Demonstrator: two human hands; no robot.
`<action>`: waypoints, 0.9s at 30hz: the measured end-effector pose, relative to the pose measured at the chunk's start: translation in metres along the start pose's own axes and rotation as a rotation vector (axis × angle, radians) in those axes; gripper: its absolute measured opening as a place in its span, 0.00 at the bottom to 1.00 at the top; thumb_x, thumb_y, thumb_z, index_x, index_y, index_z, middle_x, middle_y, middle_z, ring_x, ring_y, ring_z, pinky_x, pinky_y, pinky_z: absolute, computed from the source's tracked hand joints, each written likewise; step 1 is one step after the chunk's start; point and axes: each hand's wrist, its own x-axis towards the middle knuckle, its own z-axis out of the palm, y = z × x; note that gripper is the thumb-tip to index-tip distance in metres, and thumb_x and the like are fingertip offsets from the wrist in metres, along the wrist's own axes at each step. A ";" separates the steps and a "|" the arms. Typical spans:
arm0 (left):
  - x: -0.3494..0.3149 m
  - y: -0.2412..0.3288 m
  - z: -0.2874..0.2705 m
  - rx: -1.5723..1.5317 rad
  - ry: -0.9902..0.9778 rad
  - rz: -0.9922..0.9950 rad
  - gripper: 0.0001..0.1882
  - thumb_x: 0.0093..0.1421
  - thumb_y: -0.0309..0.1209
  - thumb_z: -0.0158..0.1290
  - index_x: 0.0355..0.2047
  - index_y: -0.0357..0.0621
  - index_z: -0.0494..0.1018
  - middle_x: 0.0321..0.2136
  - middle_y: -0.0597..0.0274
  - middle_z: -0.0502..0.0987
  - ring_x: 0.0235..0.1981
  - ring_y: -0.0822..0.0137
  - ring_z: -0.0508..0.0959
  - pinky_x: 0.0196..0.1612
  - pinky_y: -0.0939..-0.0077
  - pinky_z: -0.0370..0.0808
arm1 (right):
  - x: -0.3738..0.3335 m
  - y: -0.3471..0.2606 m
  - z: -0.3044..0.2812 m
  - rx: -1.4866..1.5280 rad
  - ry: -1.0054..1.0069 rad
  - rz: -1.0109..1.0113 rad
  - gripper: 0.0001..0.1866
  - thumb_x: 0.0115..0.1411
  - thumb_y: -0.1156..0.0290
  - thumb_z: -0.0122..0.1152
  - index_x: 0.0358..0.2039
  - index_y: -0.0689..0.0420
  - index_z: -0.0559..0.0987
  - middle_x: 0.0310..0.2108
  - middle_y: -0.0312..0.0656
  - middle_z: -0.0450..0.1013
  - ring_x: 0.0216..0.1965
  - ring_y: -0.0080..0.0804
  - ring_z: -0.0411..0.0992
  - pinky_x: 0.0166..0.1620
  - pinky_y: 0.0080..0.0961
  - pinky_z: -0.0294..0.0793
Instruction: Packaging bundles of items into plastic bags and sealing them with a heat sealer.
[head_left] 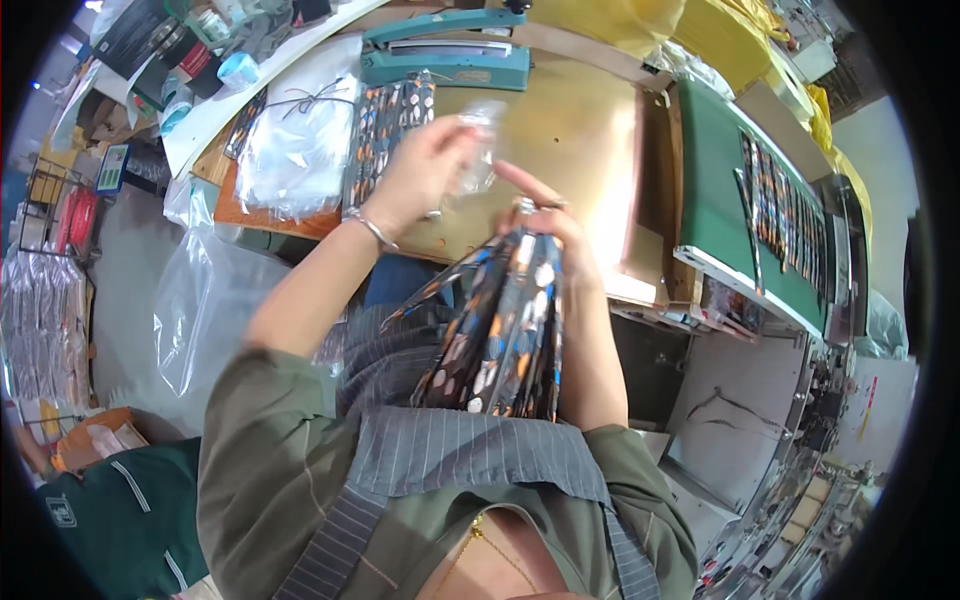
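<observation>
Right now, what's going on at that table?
A person is busy with both hands. The right hand grips the top of a bunch of dark patterned strips, which hang down in front of the apron. The left hand pinches some clear plastic above the table. More strips lie beside the clear bags and on the green surface at right.
</observation>
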 end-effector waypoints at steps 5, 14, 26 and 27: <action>-0.044 0.031 0.031 0.540 -0.372 0.669 0.10 0.55 0.33 0.56 0.25 0.40 0.71 0.16 0.58 0.67 0.15 0.72 0.67 0.18 0.79 0.62 | 0.004 0.022 -0.013 0.080 0.133 -0.125 0.39 0.55 0.55 0.61 0.59 0.64 0.58 0.40 0.43 0.72 0.41 0.29 0.73 0.44 0.25 0.74; -0.115 -0.080 0.048 0.024 0.232 0.341 0.19 0.53 0.32 0.58 0.15 0.38 0.61 0.14 0.62 0.62 0.17 0.69 0.63 0.22 0.77 0.59 | -0.114 0.066 0.015 -0.177 0.609 0.474 0.38 0.62 0.39 0.36 0.58 0.60 0.62 0.51 0.45 0.67 0.51 0.31 0.66 0.54 0.28 0.64; -0.048 -0.001 0.057 0.218 -0.026 0.320 0.09 0.56 0.25 0.55 0.29 0.40 0.63 0.15 0.71 0.63 0.19 0.81 0.65 0.21 0.83 0.63 | -0.040 -0.012 -0.027 -1.644 0.576 -0.599 0.10 0.48 0.82 0.58 0.32 0.57 0.74 0.22 0.42 0.71 0.18 0.32 0.70 0.25 0.24 0.68; -0.026 0.016 0.051 0.325 0.128 0.442 0.08 0.55 0.23 0.54 0.32 0.41 0.65 0.15 0.68 0.67 0.18 0.79 0.67 0.22 0.81 0.65 | -0.025 -0.031 -0.016 -1.413 0.627 -0.674 0.12 0.49 0.84 0.57 0.34 0.57 0.73 0.20 0.41 0.69 0.17 0.26 0.68 0.24 0.19 0.65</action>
